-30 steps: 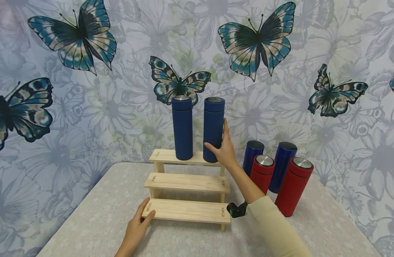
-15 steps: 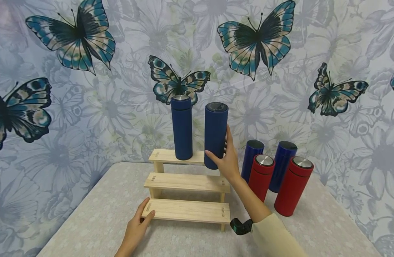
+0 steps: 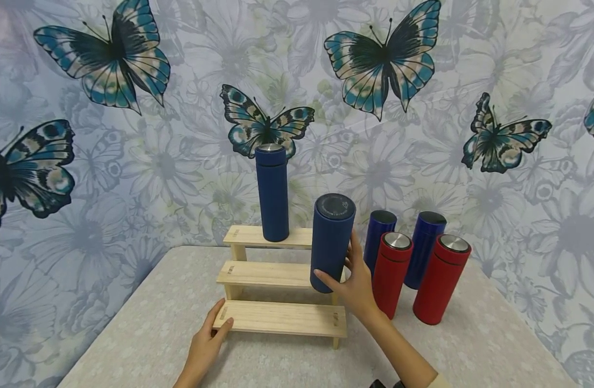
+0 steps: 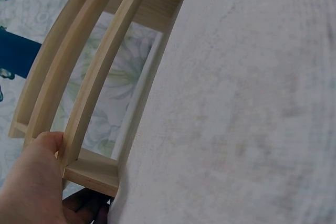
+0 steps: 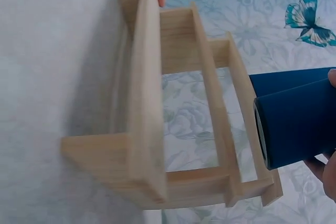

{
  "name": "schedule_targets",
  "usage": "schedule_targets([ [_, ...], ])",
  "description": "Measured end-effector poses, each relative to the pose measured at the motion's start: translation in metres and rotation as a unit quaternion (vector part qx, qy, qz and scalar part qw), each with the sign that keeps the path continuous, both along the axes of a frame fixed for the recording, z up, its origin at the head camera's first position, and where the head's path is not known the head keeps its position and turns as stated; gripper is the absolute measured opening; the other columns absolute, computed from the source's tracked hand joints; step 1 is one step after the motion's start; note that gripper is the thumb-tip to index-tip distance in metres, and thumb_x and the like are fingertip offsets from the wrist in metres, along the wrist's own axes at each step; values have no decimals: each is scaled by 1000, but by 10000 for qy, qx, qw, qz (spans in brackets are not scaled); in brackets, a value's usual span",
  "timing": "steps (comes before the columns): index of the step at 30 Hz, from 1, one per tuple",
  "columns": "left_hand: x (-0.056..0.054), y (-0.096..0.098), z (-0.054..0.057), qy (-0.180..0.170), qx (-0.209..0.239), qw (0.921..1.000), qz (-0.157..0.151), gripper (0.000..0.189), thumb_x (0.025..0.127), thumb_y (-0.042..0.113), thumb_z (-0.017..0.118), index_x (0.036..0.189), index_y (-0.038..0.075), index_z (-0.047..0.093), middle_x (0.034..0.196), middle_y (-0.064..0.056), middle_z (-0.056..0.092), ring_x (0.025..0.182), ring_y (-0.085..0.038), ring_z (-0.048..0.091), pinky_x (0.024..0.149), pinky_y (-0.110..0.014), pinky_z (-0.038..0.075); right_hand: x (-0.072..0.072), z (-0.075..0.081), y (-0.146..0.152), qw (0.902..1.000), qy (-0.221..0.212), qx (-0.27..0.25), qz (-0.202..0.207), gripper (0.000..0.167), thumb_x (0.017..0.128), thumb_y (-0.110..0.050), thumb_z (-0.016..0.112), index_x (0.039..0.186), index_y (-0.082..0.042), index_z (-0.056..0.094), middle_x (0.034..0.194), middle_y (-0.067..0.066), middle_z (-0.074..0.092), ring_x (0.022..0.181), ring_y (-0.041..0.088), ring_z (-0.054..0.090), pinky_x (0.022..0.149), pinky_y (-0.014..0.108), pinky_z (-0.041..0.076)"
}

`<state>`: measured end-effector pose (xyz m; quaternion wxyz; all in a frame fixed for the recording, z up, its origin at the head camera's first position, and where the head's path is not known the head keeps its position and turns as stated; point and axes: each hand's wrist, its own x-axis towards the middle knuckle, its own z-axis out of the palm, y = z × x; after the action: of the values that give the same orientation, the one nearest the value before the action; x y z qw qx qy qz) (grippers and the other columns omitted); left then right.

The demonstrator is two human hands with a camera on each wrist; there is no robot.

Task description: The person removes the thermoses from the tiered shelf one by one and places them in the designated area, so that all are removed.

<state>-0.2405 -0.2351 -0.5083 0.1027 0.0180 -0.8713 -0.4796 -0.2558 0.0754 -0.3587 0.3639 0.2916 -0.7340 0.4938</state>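
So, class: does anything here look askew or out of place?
Only the blue flask in the right hand: it tilts, held off the wooden steps, not standing. The other blue flask stands upright on the top step. Nothing looks spilled or damaged.

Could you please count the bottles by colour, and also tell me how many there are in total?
Blue bottles: 4 (one on the top step, one held in the right hand, two on the table)
Red bottles: 2
Total: 6 bottles
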Motion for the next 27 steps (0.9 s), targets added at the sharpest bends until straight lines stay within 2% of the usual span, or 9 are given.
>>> schedule_targets([
  [6,0,0,0,-119,67,9999,42,66,92,49,49,146,18,27,137,-27,39,108,-40,53,76,-46,47,19,-14,16,9999,-81,141,-11,105,62,9,80,143,7,13,122,33,49,104,45,54,77,50,47],
  [9,-1,0,-1,-149,65,9999,49,67,92,50,49,146,18,26,137,-27,39,107,-39,54,73,-44,47,22,-27,33,9996,-232,138,97,108,63,8,80,145,1,11,124,28,50,107,34,56,79,43,49],
  [11,-1,0,-1,-135,30,9999,56,66,92,50,49,146,18,26,136,-27,39,108,-40,53,73,-45,47,29,-31,44,9990,-420,148,19,109,63,8,80,146,-3,10,123,27,51,106,26,57,78,42,49],
  [13,-1,0,-1,-150,13,9999,76,66,92,49,49,146,18,27,135,-27,41,102,-36,56,70,-40,46,35,-36,56,9982,-552,159,-185,110,62,9,81,147,-4,11,121,26,53,104,19,58,76,42,50],
  [17,-1,0,-1,-149,22,9999,66,66,92,49,49,146,19,27,134,-27,42,98,-34,57,69,-39,46,48,-52,83,9918,-927,238,-850,113,60,7,83,148,-9,13,121,26,54,102,8,55,72,46,50],
  [21,-1,0,-1,-143,27,9999,64,66,92,49,49,146,19,27,135,-27,42,101,-34,56,70,-40,46,58,-75,114,9780,-1427,406,-1464,116,61,-1,85,149,-18,11,124,24,52,102,20,58,72,45,50],
  [24,-1,0,-1,-140,27,9999,42,66,92,50,49,146,19,26,137,-26,40,105,-37,55,72,-41,47,69,-83,132,9665,-1684,569,-1853,118,60,-5,87,148,-18,10,124,26,50,98,39,57,70,46,50],
  [27,-1,-1,0,-141,61,9999,10,66,92,49,49,146,19,26,137,-27,39,105,-37,55,71,-40,47,77,-87,147,9595,-1846,594,-2044,118,60,-4,86,148,-16,9,125,29,46,100,46,54,69,51,49],
])
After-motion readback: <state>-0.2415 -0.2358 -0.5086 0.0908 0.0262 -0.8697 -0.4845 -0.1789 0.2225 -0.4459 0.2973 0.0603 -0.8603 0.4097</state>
